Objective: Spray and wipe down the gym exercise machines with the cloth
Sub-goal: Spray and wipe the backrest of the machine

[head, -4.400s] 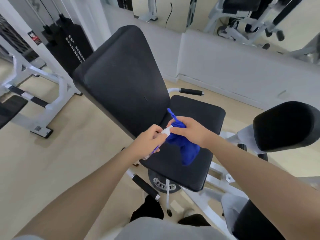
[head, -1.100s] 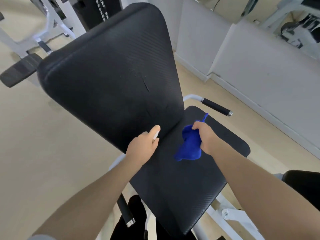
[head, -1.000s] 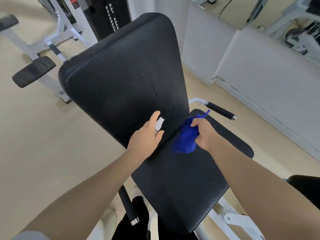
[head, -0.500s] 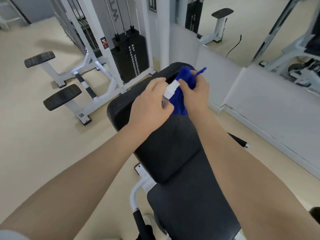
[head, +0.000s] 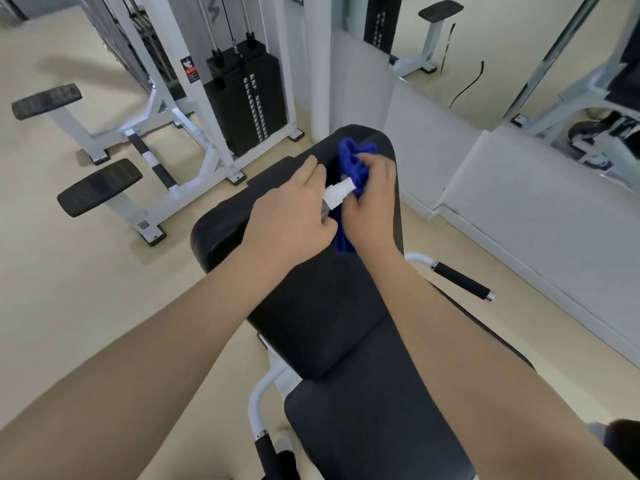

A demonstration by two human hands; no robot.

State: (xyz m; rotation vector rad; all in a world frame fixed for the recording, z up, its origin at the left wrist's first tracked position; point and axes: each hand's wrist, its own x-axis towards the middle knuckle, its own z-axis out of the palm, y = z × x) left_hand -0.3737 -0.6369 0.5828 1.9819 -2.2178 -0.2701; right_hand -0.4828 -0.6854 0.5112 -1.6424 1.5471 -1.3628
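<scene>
Over the black backrest, the left hand grips a small white spray bottle. The right hand, touching it, clutches a bunched blue cloth.

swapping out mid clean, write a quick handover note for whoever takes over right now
Left hand: grips the small white-capped spray bottle, nozzle aimed at the cloth.
Right hand: holds the bunched blue cloth near the top of the black padded backrest.
Done: cannot tell from this view whether any pad has been wiped.
Left: wipe the backrest, the black seat pad, the black foam handle, then the other machines.
</scene>
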